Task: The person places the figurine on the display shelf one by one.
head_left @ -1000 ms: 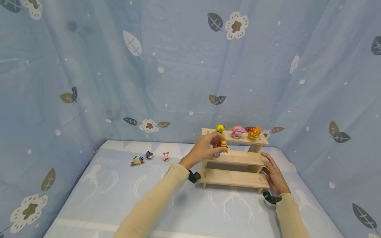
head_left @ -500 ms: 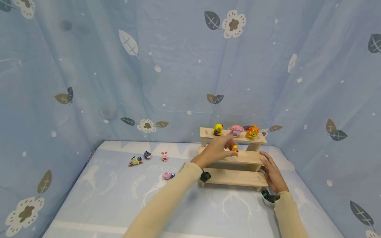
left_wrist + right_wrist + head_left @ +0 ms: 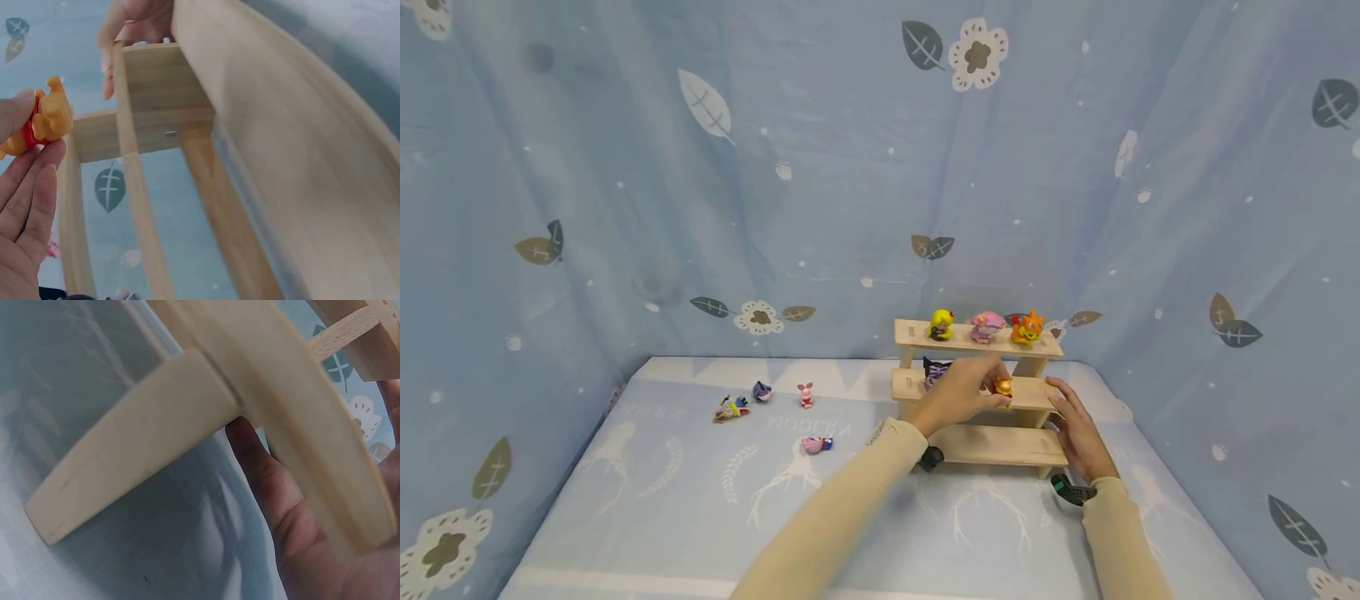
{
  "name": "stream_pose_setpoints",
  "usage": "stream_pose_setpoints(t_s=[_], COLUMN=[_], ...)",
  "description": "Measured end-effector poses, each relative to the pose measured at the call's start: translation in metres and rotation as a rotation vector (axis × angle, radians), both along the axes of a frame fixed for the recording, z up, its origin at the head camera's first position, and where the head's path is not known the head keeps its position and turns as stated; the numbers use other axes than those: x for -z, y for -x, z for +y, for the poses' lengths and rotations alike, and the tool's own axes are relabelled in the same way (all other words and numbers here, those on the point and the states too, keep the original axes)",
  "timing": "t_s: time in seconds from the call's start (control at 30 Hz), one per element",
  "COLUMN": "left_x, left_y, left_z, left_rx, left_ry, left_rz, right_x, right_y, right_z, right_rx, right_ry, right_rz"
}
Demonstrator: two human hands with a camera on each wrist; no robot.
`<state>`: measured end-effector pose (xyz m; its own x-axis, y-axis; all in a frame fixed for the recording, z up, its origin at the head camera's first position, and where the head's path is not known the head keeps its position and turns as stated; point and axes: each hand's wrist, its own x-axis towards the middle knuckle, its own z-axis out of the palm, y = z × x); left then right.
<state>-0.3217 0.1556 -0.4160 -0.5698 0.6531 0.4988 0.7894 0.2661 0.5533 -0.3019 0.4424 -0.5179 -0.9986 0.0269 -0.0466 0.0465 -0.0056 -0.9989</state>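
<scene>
My left hand pinches a small yellow bear figurine in a red shirt between thumb and fingertips, close over the right part of the middle tier. In the left wrist view the bear figurine lies sideways in the fingers. My right hand grips the right end of a three-tier wooden display shelf; the right wrist view shows the thumb under a board beside its leg. A black-and-purple figurine stands at the middle tier's left, partly behind my left hand.
On the top tier stand a yellow-haired figurine, a pink one and an orange spiky one. Left on the cloth are a pink-and-blue figurine, a piglet figurine, a dark blue one and a colourful lying one.
My left hand has carried the bear figurine rightward along the middle tier and lower, uncovering the black-and-purple figurine and the pink-and-blue one. My right hand stays at the shelf's end.
</scene>
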Motion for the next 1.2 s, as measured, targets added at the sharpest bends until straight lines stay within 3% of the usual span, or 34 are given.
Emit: stream_pose_setpoints(t_s=[0.53, 0.9, 1.2], left_x=[0.019, 0.017, 0.016], left_y=[0.006, 0.007, 0.005], left_z=[0.013, 0.018, 0.021], left_rx=[-0.151, -0.288, -0.303], left_ry=[0.066, 0.136, 0.112], left_rz=[0.065, 0.118, 0.081], right_x=[0.006, 0.01, 0.009], right_y=[0.0, 0.007, 0.003], right_z=[0.0, 0.0, 0.0], right_rx=[-0.007, 0.0, 0.001], right_ry=[0.003, 0.022, 0.023], right_rz=[0.017, 0.04, 0.045])
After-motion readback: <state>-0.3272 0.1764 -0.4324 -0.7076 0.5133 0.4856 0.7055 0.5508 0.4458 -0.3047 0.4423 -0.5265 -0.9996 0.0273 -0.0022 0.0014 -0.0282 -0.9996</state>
